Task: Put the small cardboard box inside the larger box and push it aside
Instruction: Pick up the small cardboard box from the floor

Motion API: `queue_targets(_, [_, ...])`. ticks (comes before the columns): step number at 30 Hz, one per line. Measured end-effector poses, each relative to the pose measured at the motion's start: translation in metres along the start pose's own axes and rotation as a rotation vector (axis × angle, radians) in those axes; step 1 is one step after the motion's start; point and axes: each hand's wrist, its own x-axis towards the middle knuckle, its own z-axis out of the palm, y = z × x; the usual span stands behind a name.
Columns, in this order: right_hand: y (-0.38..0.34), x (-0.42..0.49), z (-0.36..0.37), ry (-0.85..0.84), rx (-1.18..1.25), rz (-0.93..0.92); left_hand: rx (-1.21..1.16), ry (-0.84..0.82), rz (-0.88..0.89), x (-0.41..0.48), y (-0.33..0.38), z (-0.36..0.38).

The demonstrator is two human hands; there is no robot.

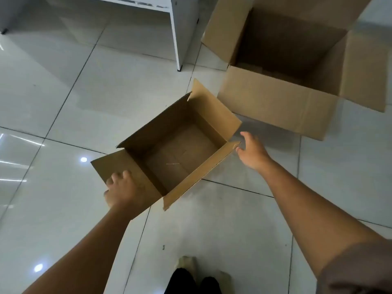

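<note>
The small cardboard box (180, 149) is open and empty, with its flaps spread, in the middle of the view above the tiled floor. My left hand (122, 192) grips its near-left flap and side. My right hand (251, 150) touches the box's right corner with fingers curled around the edge. The larger cardboard box (273, 102) stands open on the floor at the upper right, its flaps spread and its inside dark and empty as far as I can see. The two boxes are apart, with a narrow gap of floor between them.
Glossy white floor tiles (63, 102) stretch all around. A white furniture leg (179, 39) stands at the top centre, just left of the larger box. My feet (191, 270) show at the bottom edge.
</note>
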Motion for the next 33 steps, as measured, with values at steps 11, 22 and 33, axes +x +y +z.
queue_targets(11, [-0.012,0.058,0.023,0.161,0.109,-0.018,-0.463,0.130,-0.316,0.025,-0.033,0.044])
queue_targets(22, [-0.001,0.055,0.042,0.295,-0.015,-0.045,-0.724,0.235,-0.010,0.033,-0.033,0.039])
queue_targets(33, [0.025,0.026,0.055,0.303,-0.106,0.041,-1.036,-0.325,-0.241,0.008,-0.020,0.063])
